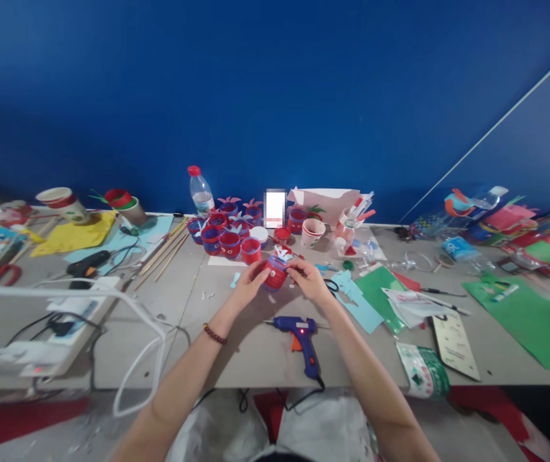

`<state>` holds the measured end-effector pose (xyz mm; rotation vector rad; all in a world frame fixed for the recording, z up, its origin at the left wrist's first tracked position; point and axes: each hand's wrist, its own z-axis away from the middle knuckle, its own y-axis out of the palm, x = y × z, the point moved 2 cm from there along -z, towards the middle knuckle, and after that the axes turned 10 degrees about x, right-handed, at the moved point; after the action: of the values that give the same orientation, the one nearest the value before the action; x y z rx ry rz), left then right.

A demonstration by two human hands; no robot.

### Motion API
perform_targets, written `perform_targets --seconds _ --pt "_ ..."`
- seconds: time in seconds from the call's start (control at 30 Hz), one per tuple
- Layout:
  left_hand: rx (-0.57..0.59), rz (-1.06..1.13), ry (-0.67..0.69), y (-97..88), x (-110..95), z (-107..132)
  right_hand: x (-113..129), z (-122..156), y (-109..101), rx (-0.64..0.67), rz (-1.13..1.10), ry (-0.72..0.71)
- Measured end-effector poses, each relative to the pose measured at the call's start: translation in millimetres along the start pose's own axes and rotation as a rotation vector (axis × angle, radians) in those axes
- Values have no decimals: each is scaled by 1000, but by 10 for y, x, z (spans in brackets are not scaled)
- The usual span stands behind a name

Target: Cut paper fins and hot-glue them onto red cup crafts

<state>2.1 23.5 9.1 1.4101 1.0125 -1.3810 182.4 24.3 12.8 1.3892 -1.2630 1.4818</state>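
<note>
Between my hands, above the table, is a small red cup (277,280) with a blue rim, a pale round spot on its side and light paper leaves at its top. My left hand (252,282) is closed round the cup's left side. On its right side my right hand (308,280) pinches the cup near the rim with thumb and fingertips. Below them a blue glue gun (298,326) lies on its side, its red light lit. Behind, several similar red and blue cups (230,244) stand close together, some with paper leaves.
White paper cups (312,232) and a plastic bottle (201,192) stand at the back. Right lie black scissors (331,287), light blue paper (362,308) and green sheets (529,321). Left are wooden sticks (162,253), another glue gun (89,264) and a power strip (85,321) with looping white cables.
</note>
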Motion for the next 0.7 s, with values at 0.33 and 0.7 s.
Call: perform_targets --seconds 0.33,0.7 --pt "-24 100 -34 -17 93 -45 -35 24 41 10 -26 -39" --pt "1 153 -77 -3 90 -19 -28 43 90 12 -47 -47"
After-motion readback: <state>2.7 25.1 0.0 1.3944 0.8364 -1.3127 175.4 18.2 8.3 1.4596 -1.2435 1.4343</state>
